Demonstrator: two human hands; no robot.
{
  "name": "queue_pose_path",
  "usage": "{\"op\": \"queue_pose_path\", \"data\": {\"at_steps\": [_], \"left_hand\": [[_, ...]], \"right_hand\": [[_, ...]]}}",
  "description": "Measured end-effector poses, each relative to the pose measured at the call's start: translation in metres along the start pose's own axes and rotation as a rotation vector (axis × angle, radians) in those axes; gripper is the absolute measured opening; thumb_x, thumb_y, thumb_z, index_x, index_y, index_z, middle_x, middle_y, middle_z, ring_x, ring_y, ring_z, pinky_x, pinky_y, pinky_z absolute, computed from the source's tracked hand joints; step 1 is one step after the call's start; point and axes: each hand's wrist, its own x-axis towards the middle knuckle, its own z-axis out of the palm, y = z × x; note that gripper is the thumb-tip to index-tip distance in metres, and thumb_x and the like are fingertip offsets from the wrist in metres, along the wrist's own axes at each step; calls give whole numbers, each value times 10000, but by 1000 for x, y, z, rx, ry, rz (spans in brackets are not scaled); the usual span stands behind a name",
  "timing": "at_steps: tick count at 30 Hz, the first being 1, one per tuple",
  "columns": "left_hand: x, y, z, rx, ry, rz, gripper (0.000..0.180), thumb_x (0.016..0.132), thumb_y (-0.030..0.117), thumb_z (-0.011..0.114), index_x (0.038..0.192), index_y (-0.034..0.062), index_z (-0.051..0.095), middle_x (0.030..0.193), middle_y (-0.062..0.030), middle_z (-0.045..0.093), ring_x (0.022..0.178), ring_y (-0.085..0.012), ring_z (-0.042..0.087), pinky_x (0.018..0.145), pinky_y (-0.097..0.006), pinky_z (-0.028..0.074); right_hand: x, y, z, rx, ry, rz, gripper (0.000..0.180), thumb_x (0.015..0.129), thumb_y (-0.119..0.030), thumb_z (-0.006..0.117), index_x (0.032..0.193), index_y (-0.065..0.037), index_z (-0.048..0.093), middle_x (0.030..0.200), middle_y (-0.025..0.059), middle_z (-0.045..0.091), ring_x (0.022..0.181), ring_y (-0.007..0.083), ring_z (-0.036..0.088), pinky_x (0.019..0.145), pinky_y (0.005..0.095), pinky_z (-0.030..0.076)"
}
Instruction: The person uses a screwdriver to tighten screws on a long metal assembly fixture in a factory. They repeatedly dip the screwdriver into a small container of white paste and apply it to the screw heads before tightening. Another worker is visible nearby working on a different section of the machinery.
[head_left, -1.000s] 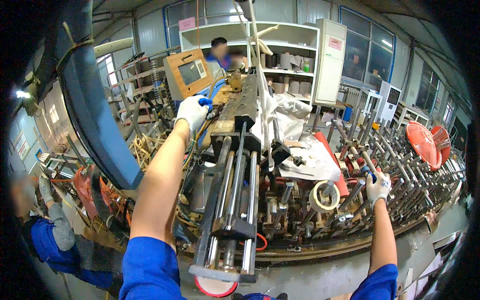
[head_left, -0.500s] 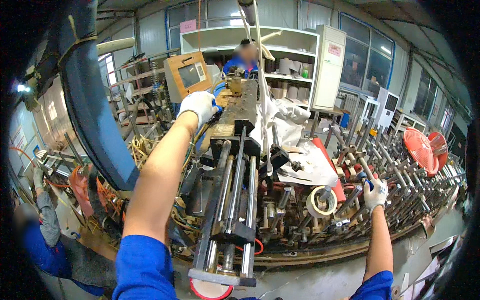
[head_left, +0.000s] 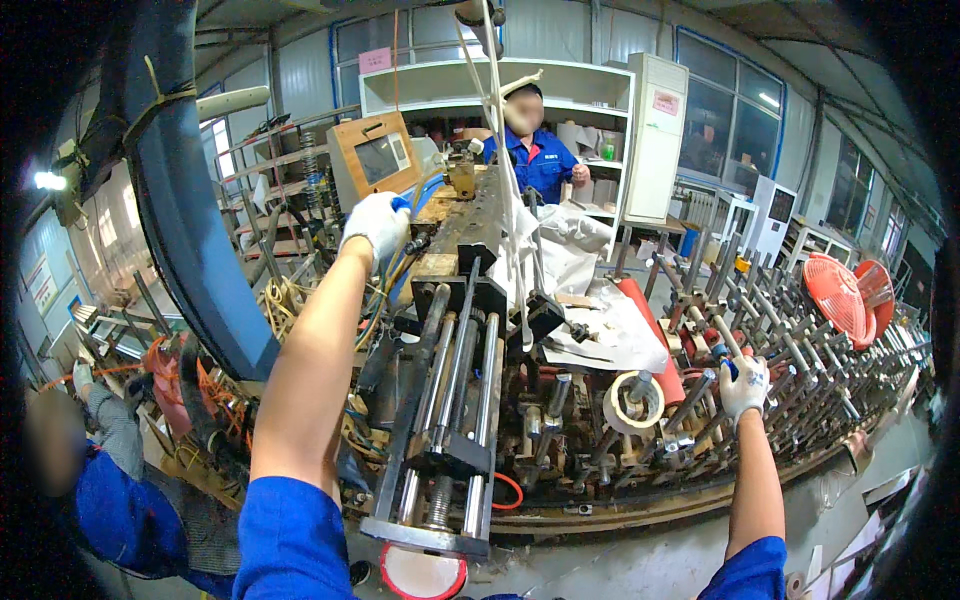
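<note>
My left hand [head_left: 377, 229], in a white glove with blue fingertips, is beside the lower right corner of a wood-framed control box [head_left: 375, 158]. Its fingers are curled together next to blue hoses [head_left: 428, 187]; what they hold, if anything, is hidden. My right hand [head_left: 745, 387], gloved alike, is closed around the near end of a slanting metal bar [head_left: 727, 334] among rows of metal rods. Between my arms lies a machine slide with steel guide rods [head_left: 470, 385] and a threaded screw [head_left: 438, 500]. A roll of tape [head_left: 633, 402] hangs left of my right hand.
A blue column [head_left: 205, 230] rises at the left. One co-worker [head_left: 540, 165] stands behind the machine, and another [head_left: 120, 500] is at the lower left. Red fans [head_left: 838, 295] sit at the right. White sheeting [head_left: 570, 235] and a red roll [head_left: 652, 330] lie mid-bench.
My left hand has shifted left and slightly down, away from the machine's top. My right hand has barely moved. The co-worker behind the machine has risen and come into fuller view.
</note>
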Motion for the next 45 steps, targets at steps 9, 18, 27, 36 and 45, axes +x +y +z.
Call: {"op": "queue_pose_path", "data": {"at_steps": [9,18,27,36,45], "left_hand": [[-82,74,-116,-657,530,-163,315,992,230,666,1235,33,704,1104,-87,737,988,-166,694,916,-315,542],[-380,179,-180,-539,849,302,404,947,230,633,1215,-71,610,1142,-237,663,944,-341,676,802,-440,562],[-546,257,-163,-222,421,-466,409,1011,146,543,1283,-156,587,1142,-257,695,973,-316,700,867,-379,578],[-560,259,-168,-295,365,-355,389,1007,175,557,1291,-87,600,1097,-224,713,993,-299,709,828,-425,583],[-408,180,-198,-541,489,-204,455,979,146,591,1349,-116,557,1286,-196,634,1139,-276,662,999,-400,525]], "right_hand": [[19,-1,-22,-226,-346,132,424,900,-489,581,1029,-130,766,1142,156,721,1099,386,642,961,550,471],[126,-88,-15,654,-335,134,773,879,-583,594,1416,-31,516,1384,284,574,1296,409,556,1093,438,437],[232,-113,81,1178,-489,393,734,930,-606,599,1224,65,636,1131,179,694,1064,262,662,904,375,509],[225,-70,114,1713,-790,474,196,1010,-248,551,906,-92,608,742,3,591,632,136,582,584,271,472],[84,-262,-182,1663,-562,-380,326,1006,-201,610,1254,-4,689,1012,-21,692,804,63,551,713,202,438]]}}
